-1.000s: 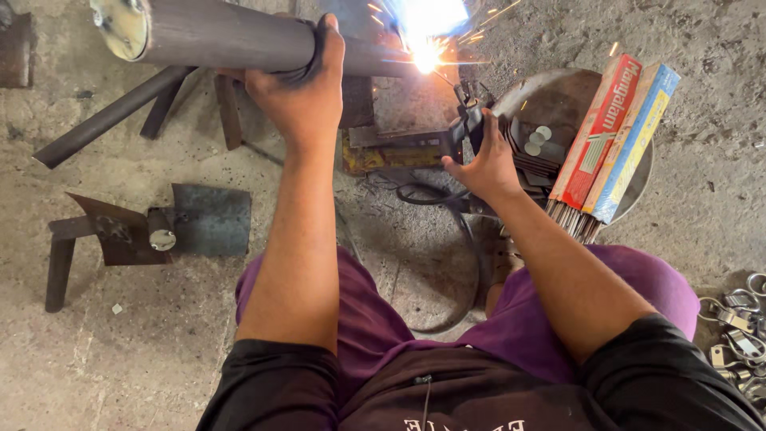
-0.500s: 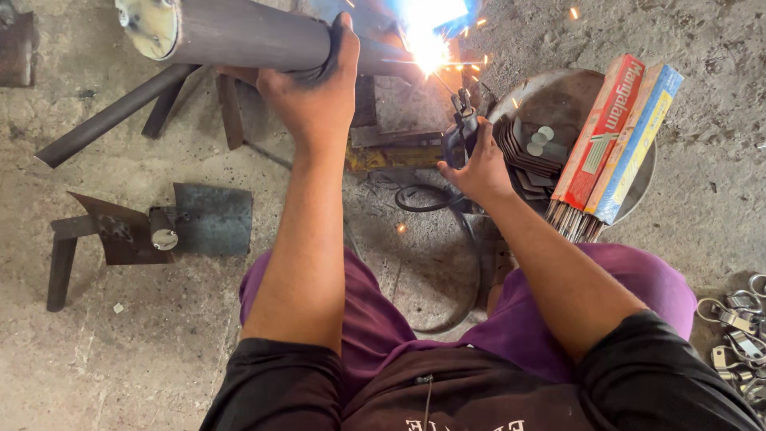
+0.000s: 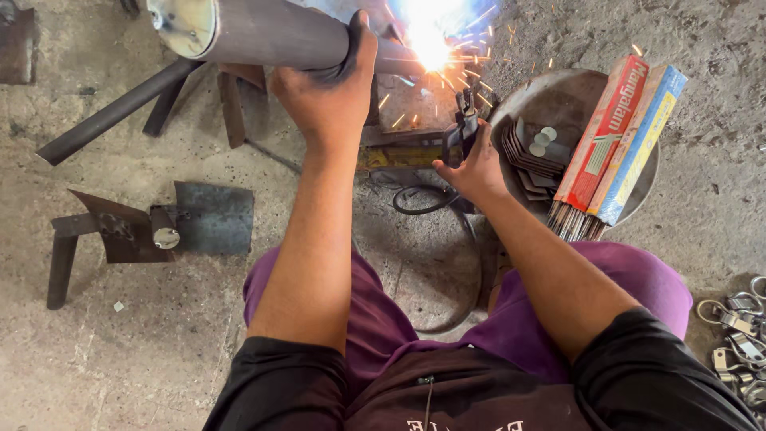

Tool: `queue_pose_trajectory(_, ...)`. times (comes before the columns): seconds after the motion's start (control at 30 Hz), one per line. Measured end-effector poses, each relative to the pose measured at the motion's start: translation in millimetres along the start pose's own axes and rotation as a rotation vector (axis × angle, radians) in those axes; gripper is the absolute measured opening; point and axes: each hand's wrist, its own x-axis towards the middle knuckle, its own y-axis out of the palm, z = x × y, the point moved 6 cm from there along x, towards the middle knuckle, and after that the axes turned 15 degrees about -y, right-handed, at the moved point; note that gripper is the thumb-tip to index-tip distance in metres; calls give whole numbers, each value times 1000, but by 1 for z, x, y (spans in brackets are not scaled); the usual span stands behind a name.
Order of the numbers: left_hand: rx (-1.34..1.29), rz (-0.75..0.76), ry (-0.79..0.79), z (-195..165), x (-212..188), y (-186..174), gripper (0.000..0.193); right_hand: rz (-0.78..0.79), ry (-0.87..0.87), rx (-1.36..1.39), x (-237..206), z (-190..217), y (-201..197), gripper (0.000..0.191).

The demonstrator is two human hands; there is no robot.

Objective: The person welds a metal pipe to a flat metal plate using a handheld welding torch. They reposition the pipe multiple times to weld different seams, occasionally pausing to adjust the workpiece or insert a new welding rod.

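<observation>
Welding under way: the left hand (image 3: 331, 88) clamps the steel pipe (image 3: 271, 32) steady, the right hand (image 3: 471, 164) grips the electrode holder (image 3: 463, 128), sparks (image 3: 431, 40) flying; steadiness matters next.

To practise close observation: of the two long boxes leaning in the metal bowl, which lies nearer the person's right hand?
The red box; the blue-edged box lies beyond it, farther from the right hand.
</observation>
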Motion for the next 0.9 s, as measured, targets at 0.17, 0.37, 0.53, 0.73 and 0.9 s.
queue_pose_trajectory(0.17,39,-14,1,-1,1,-1,29,-47,-33,41,1,10,-5,115)
queue_pose_trajectory(0.37,-49,24,-132,3,3,-4,28,-3,74,77,0,4,0,109)
queue_pose_trajectory(0.53,25,7,-76,1,2,-5,29,-175,-190,-88,2,14,-8,119)
queue_pose_trajectory(0.73,1,-15,-36,4,1,-6,32,-100,5,120,-1,9,-4,89)
queue_pose_trajectory(0.9,13,-8,-48,6,2,-5,31,-87,110,158,-1,21,-8,92)
